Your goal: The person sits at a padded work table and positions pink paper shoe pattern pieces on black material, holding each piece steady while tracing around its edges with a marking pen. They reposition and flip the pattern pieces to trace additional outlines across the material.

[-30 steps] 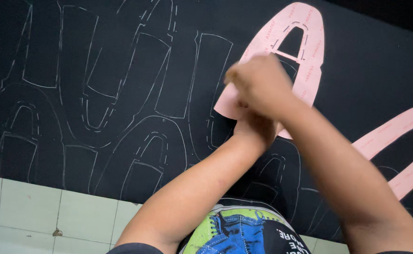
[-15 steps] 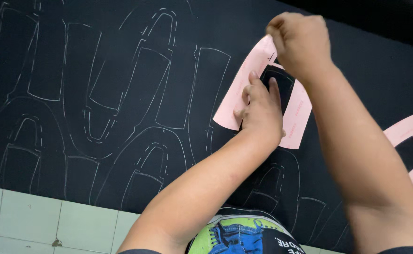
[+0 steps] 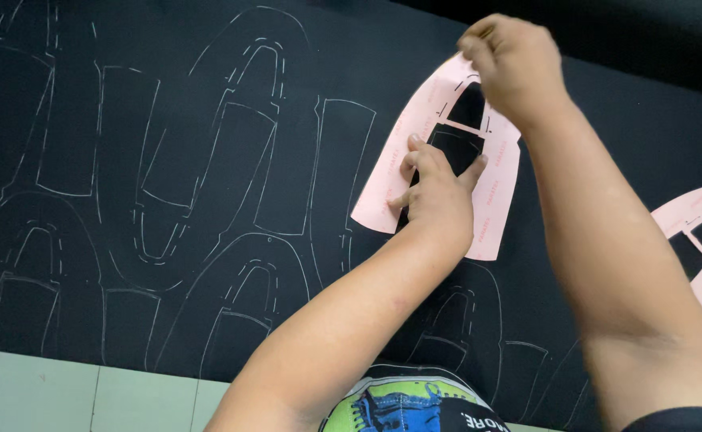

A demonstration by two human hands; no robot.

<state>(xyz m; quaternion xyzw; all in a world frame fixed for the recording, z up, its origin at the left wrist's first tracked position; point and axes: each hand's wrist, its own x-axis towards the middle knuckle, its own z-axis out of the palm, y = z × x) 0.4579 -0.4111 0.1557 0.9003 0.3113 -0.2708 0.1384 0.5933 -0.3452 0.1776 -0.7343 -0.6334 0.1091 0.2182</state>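
The left hand (image 3: 435, 188) lies flat on the pink pattern (image 3: 383, 196); the right hand (image 3: 515, 64) pinches something too hidden to name; the pattern might slip, spoiling the line on the black sheet (image 3: 127, 96).

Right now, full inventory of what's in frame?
black material sheet: 1, black, fills most of the view, covered in traced outlines
traced pattern outlines: many, pale lines, across the sheet's left and lower parts
pink paper template: 1, pink arch with cut-out windows, upper centre on the sheet
second pink template: 1, pink, right edge, partly cut off
tiled surface: pale, bottom left
printed shirt: 1, multicoloured, bottom centre
left hand: pressing the template flat
right hand: closed at the template's top edge; any marker hidden
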